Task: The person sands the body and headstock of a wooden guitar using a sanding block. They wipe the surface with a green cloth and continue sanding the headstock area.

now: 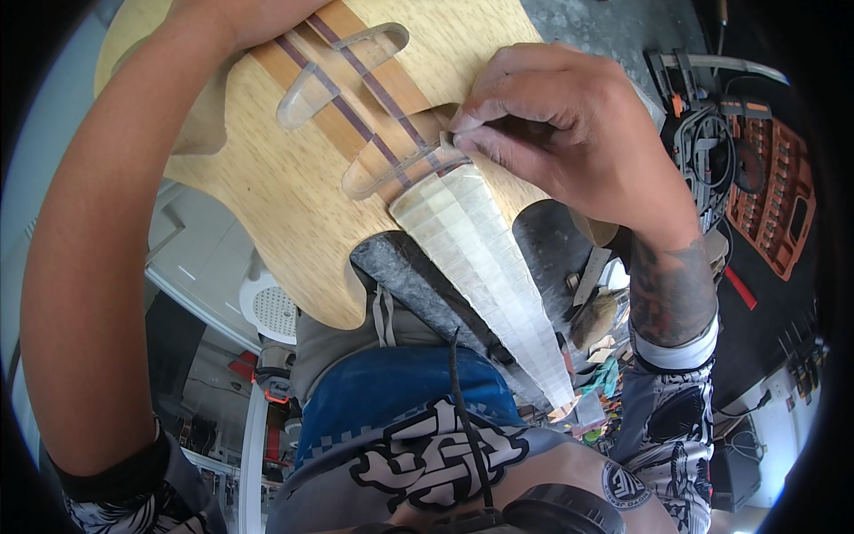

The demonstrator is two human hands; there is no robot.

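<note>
A pale wooden guitar body [245,169] with a striped centre and routed cavities lies beneath my hands. Its neck section [471,258], covered in pale tape strips, extends toward my torso. My left hand [245,16] is on the body at the upper edge of the view, its fingertips out of sight. My right hand [560,133] is closed in a pinch at the cavity by the neck's upper end, thumb and forefinger on a small thin piece [447,140] that I cannot make out clearly.
At right, an orange socket case [769,200], coiled cables, clamps and a red-handled tool [738,289] lie on the dark bench [747,334]. A perforated white round object [271,303] is below the body at left. Dark padding [400,276] shows under the neck.
</note>
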